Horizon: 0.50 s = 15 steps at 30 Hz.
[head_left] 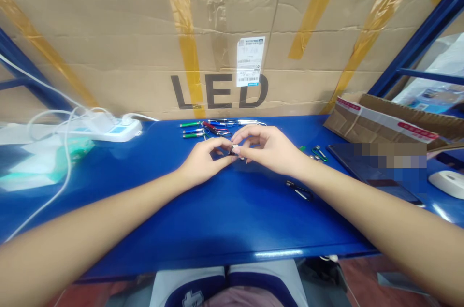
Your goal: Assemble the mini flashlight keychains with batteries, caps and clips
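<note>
Over the middle of the blue table, my left hand (207, 159) and my right hand (270, 150) meet with their fingertips pinched together. Between them is a small dark and silvery piece (233, 150), mostly covered by the fingers, so its kind cannot be made out. Just behind the hands lie several slim pen-shaped metal tubes, among them a red one (213, 128) and a green one (194, 135). To the right of my right hand rests a green clip with metal parts (319, 153). Nearer the front, a black clip with a silvery part (299, 190) lies under my right forearm's edge.
A large cardboard box (137, 55) marked LED stands behind the blue table (217, 229). At left are a white power strip (123, 129) with cables and a green-white plastic packet (47, 164). At right are an open carton (380, 121), a dark flat device (344, 162) and a white rounded object (447, 183).
</note>
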Tool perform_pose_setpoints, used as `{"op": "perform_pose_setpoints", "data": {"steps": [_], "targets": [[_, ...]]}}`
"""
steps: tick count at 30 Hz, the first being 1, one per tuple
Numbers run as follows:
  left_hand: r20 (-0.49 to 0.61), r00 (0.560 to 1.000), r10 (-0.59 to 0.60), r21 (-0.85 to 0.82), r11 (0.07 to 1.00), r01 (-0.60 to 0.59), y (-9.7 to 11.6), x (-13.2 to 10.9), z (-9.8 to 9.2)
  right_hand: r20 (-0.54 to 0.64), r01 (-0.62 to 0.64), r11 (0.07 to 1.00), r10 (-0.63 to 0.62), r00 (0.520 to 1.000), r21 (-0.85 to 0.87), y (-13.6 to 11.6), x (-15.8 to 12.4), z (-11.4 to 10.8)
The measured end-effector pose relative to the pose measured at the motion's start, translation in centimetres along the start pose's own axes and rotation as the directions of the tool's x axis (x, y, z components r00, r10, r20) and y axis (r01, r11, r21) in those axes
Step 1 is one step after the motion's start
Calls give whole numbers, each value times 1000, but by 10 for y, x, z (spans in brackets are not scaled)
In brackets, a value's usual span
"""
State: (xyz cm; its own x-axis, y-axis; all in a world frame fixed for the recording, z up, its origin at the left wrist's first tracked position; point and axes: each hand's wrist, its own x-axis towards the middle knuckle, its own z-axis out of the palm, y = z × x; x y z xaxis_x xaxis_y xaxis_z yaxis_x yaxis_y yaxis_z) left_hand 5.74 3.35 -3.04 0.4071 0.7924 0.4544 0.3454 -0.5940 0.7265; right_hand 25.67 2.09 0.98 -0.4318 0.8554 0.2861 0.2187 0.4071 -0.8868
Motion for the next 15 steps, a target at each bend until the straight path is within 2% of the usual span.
{"op": "perform_pose_setpoints", "data": {"steps": [6, 15], "targets": [[23, 999, 33, 0, 999, -33, -1, -1, -1, 14, 24, 999, -24, 1000, -28, 1, 1, 0], [25, 1000, 12, -14, 1000, -12, 0, -1, -1, 25, 81, 990, -79, 997, -115, 1, 1, -3]]}}
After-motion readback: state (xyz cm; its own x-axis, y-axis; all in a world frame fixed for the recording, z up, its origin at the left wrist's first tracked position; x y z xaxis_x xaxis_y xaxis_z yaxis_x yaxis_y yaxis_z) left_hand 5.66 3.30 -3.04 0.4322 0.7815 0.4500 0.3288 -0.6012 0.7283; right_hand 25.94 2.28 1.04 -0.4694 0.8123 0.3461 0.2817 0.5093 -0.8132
